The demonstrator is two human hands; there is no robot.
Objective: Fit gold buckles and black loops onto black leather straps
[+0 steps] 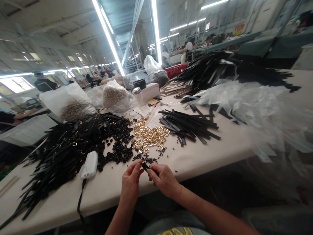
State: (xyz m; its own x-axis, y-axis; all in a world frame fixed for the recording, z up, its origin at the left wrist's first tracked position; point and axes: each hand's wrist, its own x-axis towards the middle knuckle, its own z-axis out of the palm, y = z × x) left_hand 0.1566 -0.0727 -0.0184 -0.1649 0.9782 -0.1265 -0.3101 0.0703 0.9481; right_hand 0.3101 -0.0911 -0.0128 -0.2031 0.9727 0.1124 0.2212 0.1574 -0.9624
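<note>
My left hand (130, 182) and my right hand (163, 179) meet at the table's front edge. Both pinch a small black strap piece (145, 165) between their fingertips. Just beyond them lies a heap of gold metal buckles (149, 136). Left of the buckles is a spread of small black rings (117, 140). A loose bundle of black straps (186, 125) lies to the right of the buckles.
A white phone (90, 164) with a black cable lies left of my hands. A large pile of finished black straps (56, 153) covers the left of the table (207, 153). Clear plastic bags (256, 104) lie right; bags of parts (73, 104) and a white box (150, 90) stand behind.
</note>
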